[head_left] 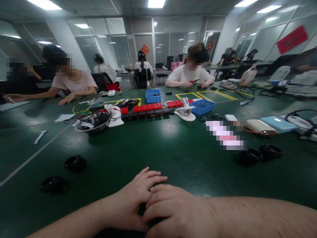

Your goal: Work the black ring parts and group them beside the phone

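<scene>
My left hand is low in the middle of the view, its fingers stretched out and slightly apart above the green table. My right hand overlaps it from the right, with bent fingers touching the left hand. A dark patch shows in the gap between them. I cannot tell whether it is a black part or shadow, and the right fingertips and left thumb are partly hidden. Left of my hands lie two black ring-shaped parts, one nearer and one farther. Two more black rings sit to the right.
Across the table run a metal bowl of parts, a red-and-black strip, a white clip stand and blue bins. A wrench lies left; a light-blue box lies right. Several people sit beyond, one holding a red-handled tool.
</scene>
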A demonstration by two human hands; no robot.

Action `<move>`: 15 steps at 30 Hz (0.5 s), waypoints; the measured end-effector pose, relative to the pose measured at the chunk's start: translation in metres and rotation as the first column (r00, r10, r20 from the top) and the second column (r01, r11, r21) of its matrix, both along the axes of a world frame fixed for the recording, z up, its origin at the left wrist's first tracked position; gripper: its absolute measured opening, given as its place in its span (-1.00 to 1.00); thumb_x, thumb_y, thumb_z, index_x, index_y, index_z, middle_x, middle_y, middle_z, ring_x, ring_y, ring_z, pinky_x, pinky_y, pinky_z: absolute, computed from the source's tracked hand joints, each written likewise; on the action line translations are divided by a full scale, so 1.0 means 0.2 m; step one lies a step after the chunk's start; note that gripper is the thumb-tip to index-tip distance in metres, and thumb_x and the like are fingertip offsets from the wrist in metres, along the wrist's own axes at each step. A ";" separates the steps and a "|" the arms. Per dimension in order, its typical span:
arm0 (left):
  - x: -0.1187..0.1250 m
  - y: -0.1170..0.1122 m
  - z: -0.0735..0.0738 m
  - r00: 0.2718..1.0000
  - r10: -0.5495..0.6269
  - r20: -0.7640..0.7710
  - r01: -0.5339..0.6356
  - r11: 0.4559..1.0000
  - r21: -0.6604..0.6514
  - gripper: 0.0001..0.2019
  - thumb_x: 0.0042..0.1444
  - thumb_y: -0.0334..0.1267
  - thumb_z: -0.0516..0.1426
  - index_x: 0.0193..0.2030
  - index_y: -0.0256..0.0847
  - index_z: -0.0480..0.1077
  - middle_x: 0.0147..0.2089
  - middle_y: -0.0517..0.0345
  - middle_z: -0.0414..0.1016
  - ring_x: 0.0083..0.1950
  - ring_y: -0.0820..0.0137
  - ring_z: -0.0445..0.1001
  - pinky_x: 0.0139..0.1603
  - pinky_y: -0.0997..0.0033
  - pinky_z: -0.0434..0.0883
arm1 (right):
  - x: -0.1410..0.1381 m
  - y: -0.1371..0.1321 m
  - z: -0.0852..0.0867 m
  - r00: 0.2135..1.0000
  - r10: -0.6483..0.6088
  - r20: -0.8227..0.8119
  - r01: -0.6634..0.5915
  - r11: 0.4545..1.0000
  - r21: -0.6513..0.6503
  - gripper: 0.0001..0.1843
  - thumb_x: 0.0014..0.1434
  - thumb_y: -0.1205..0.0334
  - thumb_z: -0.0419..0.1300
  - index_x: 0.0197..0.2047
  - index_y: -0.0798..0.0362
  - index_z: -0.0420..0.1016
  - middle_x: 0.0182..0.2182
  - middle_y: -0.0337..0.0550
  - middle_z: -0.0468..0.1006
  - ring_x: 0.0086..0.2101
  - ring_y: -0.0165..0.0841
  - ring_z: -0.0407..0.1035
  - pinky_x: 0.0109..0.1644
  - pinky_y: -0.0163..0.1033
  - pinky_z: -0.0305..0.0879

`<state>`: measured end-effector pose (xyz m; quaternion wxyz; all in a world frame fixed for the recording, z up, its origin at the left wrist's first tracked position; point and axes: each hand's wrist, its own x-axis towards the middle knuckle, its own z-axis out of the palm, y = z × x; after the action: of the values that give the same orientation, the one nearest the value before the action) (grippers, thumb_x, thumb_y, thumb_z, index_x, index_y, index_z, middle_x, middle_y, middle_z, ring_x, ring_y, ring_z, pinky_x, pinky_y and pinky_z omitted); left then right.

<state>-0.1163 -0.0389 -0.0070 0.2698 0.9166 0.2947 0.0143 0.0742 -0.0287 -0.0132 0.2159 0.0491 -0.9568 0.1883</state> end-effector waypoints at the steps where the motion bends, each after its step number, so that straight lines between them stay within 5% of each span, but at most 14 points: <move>1: 0.00 0.00 0.00 1.000 -0.004 -0.002 0.004 1.000 -0.010 -0.36 -0.10 -0.04 0.24 0.17 0.16 0.15 0.29 0.20 0.04 0.27 0.06 0.01 0.24 -0.18 -0.20 | 0.00 0.00 -0.01 1.000 0.018 -0.007 -0.018 1.000 -0.005 -0.73 0.15 0.25 0.01 -0.23 0.13 0.50 -0.19 -0.13 0.46 -0.10 -0.34 0.23 0.06 -0.25 0.12; 7: -0.01 -0.03 -0.09 0.975 0.201 0.096 -0.211 0.971 0.109 -0.20 -0.31 0.11 0.28 0.14 -0.05 0.21 0.17 0.01 0.20 0.19 -0.01 0.13 0.22 -0.25 -0.21 | -0.01 0.00 -0.01 0.990 -0.111 -0.088 0.110 0.994 -0.021 -0.69 0.17 0.28 -0.05 -0.12 0.18 0.44 -0.13 -0.07 0.45 -0.05 -0.35 0.21 0.15 -0.23 0.06; 11: 0.01 -0.05 -0.15 0.902 0.401 0.160 -0.428 0.880 0.204 -0.34 -0.34 0.08 0.30 -0.05 -0.15 0.34 -0.02 0.00 0.31 0.08 0.04 0.24 0.21 -0.20 -0.08 | 0.00 -0.01 0.00 0.951 -0.296 -0.086 0.293 0.955 -0.046 -0.66 0.19 0.27 -0.02 0.02 0.20 0.29 -0.04 -0.02 0.39 0.00 -0.33 0.18 0.17 -0.18 0.02; 15: 0.01 -0.04 -0.16 0.889 0.410 0.204 -0.446 0.877 0.180 -0.43 -0.26 -0.06 0.29 -0.05 -0.13 0.33 -0.03 0.03 0.29 0.04 0.11 0.27 0.20 -0.15 -0.05 | 0.01 -0.01 0.00 0.910 -0.414 0.030 0.415 0.903 -0.107 -0.61 0.14 0.24 0.10 0.04 0.13 0.24 -0.05 -0.04 0.38 -0.02 -0.31 0.20 0.17 -0.07 -0.03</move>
<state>-0.1134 -0.0472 -0.0389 0.1784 0.8486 0.4645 0.1797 0.0756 -0.0305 -0.0122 0.2501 -0.1682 -0.9342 0.1911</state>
